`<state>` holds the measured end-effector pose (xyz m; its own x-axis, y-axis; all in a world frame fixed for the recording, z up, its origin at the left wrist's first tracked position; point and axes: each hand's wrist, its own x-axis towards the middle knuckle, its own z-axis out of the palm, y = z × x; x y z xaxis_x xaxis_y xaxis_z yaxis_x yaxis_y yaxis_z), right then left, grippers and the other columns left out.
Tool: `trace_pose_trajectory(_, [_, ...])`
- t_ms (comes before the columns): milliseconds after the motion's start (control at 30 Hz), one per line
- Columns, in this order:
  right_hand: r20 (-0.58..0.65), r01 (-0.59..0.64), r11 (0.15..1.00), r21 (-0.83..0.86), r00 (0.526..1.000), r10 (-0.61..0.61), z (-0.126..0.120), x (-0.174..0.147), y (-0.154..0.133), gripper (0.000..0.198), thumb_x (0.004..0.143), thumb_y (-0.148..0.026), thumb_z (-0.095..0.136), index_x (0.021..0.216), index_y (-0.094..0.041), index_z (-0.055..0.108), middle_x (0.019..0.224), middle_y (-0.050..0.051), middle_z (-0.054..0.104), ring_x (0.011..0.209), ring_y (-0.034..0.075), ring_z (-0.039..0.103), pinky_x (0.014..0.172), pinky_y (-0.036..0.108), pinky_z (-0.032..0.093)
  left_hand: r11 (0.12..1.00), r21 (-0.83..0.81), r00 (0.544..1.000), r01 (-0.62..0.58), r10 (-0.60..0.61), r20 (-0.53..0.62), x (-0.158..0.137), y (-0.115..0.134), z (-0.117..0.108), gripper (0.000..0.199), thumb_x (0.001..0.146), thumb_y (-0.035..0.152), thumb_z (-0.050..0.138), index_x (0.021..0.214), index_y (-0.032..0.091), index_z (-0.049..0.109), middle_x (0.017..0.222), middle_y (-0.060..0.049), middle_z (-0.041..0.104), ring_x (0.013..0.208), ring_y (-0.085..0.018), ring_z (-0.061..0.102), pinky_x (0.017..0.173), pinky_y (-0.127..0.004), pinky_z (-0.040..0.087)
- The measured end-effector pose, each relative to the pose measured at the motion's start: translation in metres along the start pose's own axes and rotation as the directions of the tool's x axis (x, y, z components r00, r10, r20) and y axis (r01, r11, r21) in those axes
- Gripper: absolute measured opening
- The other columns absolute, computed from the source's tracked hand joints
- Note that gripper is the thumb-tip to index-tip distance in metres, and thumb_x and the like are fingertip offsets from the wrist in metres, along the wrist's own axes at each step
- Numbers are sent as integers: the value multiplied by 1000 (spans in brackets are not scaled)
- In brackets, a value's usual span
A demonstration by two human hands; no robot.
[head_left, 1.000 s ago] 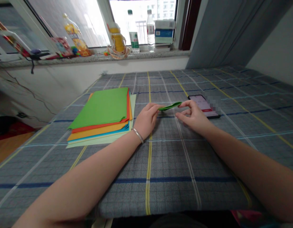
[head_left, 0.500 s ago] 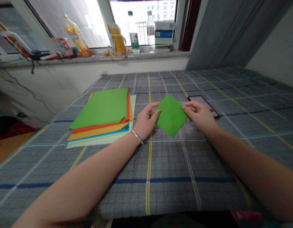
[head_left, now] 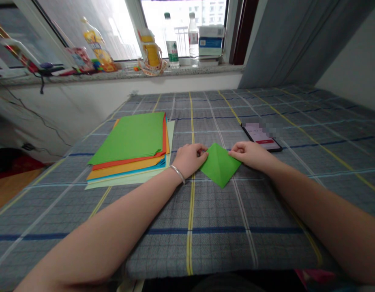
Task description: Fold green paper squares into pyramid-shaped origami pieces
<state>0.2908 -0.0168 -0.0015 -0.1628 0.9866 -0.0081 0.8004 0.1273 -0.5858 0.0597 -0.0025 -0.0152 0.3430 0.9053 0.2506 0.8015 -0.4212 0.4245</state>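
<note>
A green folded paper (head_left: 220,167), diamond-shaped with a crease down its middle, lies at or close to the tablecloth, one corner pointing toward me. My left hand (head_left: 191,159) has its fingertips closed on the paper's upper left edge; a silver bangle circles that wrist. At the upper right edge, my right hand (head_left: 250,155) pinches the paper between thumb and curled fingers. The fingers beneath the paper are hidden. To the left of my left hand rests a stack of coloured paper (head_left: 132,136), green on top, with orange, yellow, blue and pale green sheets below.
A phone (head_left: 260,138) with a lit screen lies beyond my right hand. The plaid tablecloth (head_left: 217,215) covers the table. On the windowsill (head_left: 181,72) stand clear bottles (head_left: 172,46), a yellow bottle (head_left: 151,50) and stacked boxes (head_left: 211,42). A grey curtain (head_left: 284,44) hangs at right.
Both hands have brought the green paper lower and nearer to me, toward the tablecloth. My fingers have shifted onto its upper edges. The stack and phone have stayed in place.
</note>
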Motion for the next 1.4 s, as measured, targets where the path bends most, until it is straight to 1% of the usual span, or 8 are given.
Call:
trace_pose_trajectory(233, [-16, 21, 989, -147, 1000, -23, 4, 2, 4, 22, 84, -38, 56, 71, -21, 59, 70, 3, 65, 64, 17, 56, 57, 29, 36, 986, 116, 992, -123, 119, 46, -1, 1, 2, 24, 88, 31, 55, 104, 19, 69, 89, -6, 71, 85, -22, 62, 83, -40, 48])
trace_pose_trajectory(333, [-24, 9, 982, -187, 1000, -14, 5, 2, 2, 21, 85, -37, 56, 72, -21, 58, 73, 4, 67, 66, 18, 57, 58, 30, 35, 978, 141, 988, -151, 145, 50, -3, 2, 1, 37, 89, 29, 55, 124, 17, 61, 95, -7, 69, 88, -23, 60, 85, -41, 48])
trace_pose_trajectory(433, [-18, 16, 975, -222, 1000, -20, 5, 2, 1, 22, 87, -37, 54, 71, -21, 56, 74, 5, 67, 65, 17, 56, 57, 30, 34, 943, 194, 962, -271, 263, 69, -4, 2, 0, 45, 92, 25, 50, 137, 23, 53, 97, -7, 66, 89, -22, 59, 85, -39, 48])
trace_pose_trajectory(600, [-15, 20, 961, -277, 1000, -25, 6, 4, 2, 23, 87, -36, 53, 70, -21, 55, 73, 4, 66, 64, 17, 55, 57, 29, 34, 892, 263, 930, -367, 348, 117, -3, 0, 1, 37, 95, 27, 45, 128, 28, 62, 91, -6, 61, 85, -20, 57, 82, -36, 47])
trace_pose_trajectory(967, [-5, 56, 945, -322, 998, -61, 7, 5, 3, 21, 87, -36, 52, 72, -22, 54, 74, 4, 65, 65, 18, 54, 58, 30, 32, 824, 382, 908, -418, 382, 169, -8, 4, -2, 39, 97, 32, 43, 134, 35, 56, 107, -9, 58, 94, -24, 55, 84, -39, 45])
trace_pose_trajectory(1033, [-1, 51, 946, -320, 999, -54, 7, 5, 3, 22, 87, -37, 53, 73, -22, 55, 75, 5, 65, 66, 18, 55, 58, 30, 32, 794, 357, 870, -493, 453, 195, -6, 0, -2, 43, 97, 40, 44, 137, 29, 54, 116, -12, 56, 102, -25, 54, 90, -41, 45])
trace_pose_trajectory(1200, [11, 56, 945, -322, 998, -56, 7, 4, 2, 21, 87, -37, 52, 74, -21, 56, 77, 6, 66, 68, 19, 56, 59, 31, 34, 652, 247, 696, -717, 651, 303, 0, -10, -6, 83, 81, 74, 50, 140, 15, 49, 126, -15, 56, 111, -28, 51, 98, -40, 42])
trace_pose_trajectory(1400, [8, 139, 953, -270, 990, -142, 6, 3, 6, 11, 85, -28, 56, 90, -20, 61, 77, 3, 63, 70, 19, 57, 63, 30, 39, 580, 301, 653, -757, 666, 360, 0, -5, -13, 74, 85, 71, 47, 137, 19, 52, 123, -12, 60, 107, -27, 54, 89, -37, 44])
